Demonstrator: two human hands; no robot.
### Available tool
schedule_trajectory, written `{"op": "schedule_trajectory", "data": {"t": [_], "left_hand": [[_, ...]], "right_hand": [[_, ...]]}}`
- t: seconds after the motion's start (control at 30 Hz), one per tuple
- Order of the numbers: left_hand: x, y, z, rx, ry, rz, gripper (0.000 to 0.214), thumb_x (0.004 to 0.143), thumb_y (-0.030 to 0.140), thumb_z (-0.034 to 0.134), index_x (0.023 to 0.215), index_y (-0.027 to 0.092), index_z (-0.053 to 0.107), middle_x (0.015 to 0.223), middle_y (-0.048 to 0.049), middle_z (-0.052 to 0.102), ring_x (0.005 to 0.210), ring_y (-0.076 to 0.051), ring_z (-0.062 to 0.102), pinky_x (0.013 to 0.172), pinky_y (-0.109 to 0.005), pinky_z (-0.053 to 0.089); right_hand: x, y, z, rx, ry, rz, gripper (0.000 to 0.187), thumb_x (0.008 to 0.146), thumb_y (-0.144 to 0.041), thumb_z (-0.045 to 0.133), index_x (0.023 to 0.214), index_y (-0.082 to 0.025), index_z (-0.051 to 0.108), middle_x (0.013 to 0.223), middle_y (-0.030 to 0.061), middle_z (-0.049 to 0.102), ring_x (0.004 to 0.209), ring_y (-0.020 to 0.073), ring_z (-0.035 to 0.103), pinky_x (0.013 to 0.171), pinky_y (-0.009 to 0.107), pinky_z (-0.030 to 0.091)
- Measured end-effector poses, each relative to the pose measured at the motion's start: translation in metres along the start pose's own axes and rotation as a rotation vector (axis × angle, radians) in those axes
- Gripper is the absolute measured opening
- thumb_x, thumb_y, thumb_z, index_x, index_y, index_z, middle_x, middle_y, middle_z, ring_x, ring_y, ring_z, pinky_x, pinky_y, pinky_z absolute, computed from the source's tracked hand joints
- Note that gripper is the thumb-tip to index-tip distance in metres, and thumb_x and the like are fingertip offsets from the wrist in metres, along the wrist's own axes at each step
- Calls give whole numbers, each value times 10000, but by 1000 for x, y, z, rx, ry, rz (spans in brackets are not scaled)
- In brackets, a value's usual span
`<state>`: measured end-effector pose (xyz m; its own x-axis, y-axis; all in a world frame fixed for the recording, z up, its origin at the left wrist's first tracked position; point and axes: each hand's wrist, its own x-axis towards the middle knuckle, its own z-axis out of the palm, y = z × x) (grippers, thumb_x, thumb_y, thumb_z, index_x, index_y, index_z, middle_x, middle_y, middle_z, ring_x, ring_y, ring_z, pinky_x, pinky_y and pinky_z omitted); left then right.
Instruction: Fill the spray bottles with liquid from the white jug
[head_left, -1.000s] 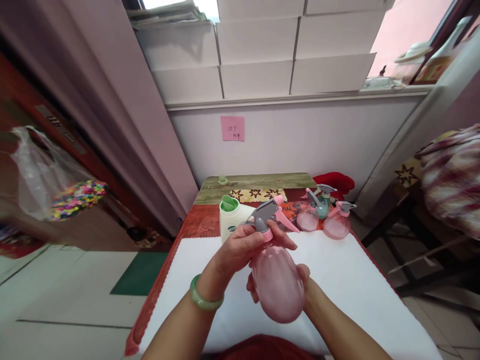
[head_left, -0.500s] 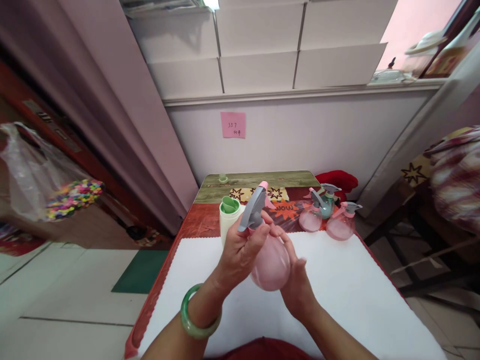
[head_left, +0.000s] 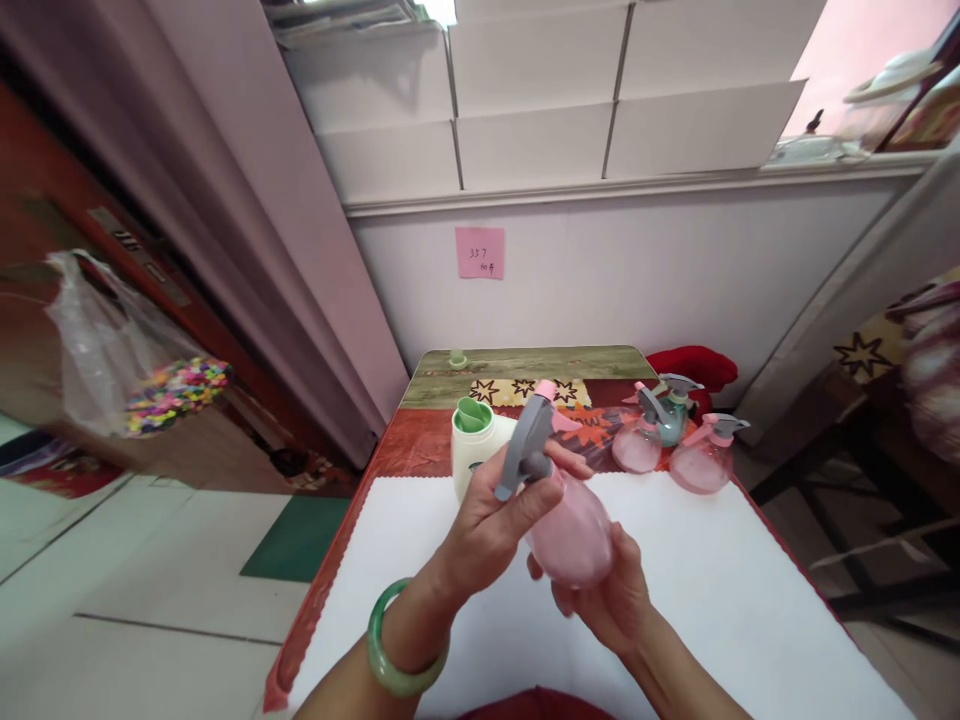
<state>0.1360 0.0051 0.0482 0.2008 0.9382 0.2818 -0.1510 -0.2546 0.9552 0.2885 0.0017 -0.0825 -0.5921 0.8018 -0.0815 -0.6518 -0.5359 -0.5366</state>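
I hold a pink translucent spray bottle [head_left: 574, 535] above the white cloth [head_left: 712, 590] on the table. My left hand [head_left: 491, 520], with a green bangle on its wrist, is closed round the bottle's neck under the grey trigger head [head_left: 525, 445]. My right hand [head_left: 607, 600] cups the bottle's round body from below, fingers wrapped on it. The bottle leans with its head toward the far left.
A white jug with a green cap [head_left: 474, 440] stands just beyond my hands. Three more spray bottles, two pink [head_left: 701, 462] and one teal [head_left: 675, 415], stand at the far right. White boxes line the ledge above; a bag of coloured beads [head_left: 161, 385] hangs at left.
The bottle was raised and its trigger head turned from pointing right to pointing up and left. My right hand moved from the side of the body to underneath it.
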Motion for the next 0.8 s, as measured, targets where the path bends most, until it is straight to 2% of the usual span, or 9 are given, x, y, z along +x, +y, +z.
{"op": "schedule_trajectory", "data": {"t": [0.07,0.13,0.27,0.33,0.47,0.57,0.63,0.7,0.8], "left_hand": [[1,-1,1,-23,92,17,225,967,360,588,1114,213,673,1134,-102,722,1010,-261,679,852,-394,523],[3,-2,1,-61,177,66,228,972,337,591,1175,242,630,1124,-69,734,1045,-235,671,925,-394,499],[12,7,-5,-116,304,151,248,949,313,635,1192,260,623,1096,-41,736,1127,-223,657,1044,-428,453],[16,17,-12,-150,390,200,206,918,298,679,1118,250,670,1093,-32,726,1081,-204,677,1035,-412,475],[16,34,-35,-237,589,320,167,802,269,807,941,241,721,978,30,702,839,-106,670,899,-293,555],[6,40,-58,-338,726,319,227,742,265,857,918,210,726,897,26,703,796,-109,662,845,-286,591],[-4,43,-74,-416,840,314,181,786,216,818,938,195,722,873,17,722,829,-119,684,844,-279,600],[-15,46,-91,-499,968,319,88,905,162,679,981,191,712,881,11,743,860,-110,702,859,-258,597],[-33,49,-116,-588,1129,303,266,1035,193,438,1001,148,698,870,-21,755,858,-107,722,886,-242,595]], "right_hand": [[-1,-1,4,-107,71,-167,802,713,-657,776,1374,-272,536,1263,130,673,1004,302,680,612,332,584],[-1,-1,8,-206,126,-289,917,628,-540,880,1423,-323,476,1445,105,562,1208,340,587,775,407,596],[1,2,4,-263,159,-377,1023,580,-433,925,1456,-353,402,1529,76,470,1344,348,485,984,490,524],[1,2,-1,-252,148,-366,995,592,-419,922,1441,-360,407,1516,71,477,1312,337,513,1000,498,515],[3,-10,-6,-273,165,-340,923,623,-398,905,1416,-355,436,1481,91,504,1259,353,545,923,525,557],[9,-25,-5,-320,204,-369,927,620,-358,909,1418,-353,437,1435,88,544,1279,345,530,969,534,533],[16,-36,-3,-342,208,-399,914,619,-358,911,1407,-340,448,1445,89,536,1302,338,518,1036,546,491],[22,-46,0,-367,206,-429,893,623,-366,908,1392,-326,458,1472,93,513,1323,334,507,1086,553,452],[32,-59,5,-453,201,-452,891,622,-375,907,1388,-313,456,1487,103,499,1335,337,503,1100,548,437]]}}
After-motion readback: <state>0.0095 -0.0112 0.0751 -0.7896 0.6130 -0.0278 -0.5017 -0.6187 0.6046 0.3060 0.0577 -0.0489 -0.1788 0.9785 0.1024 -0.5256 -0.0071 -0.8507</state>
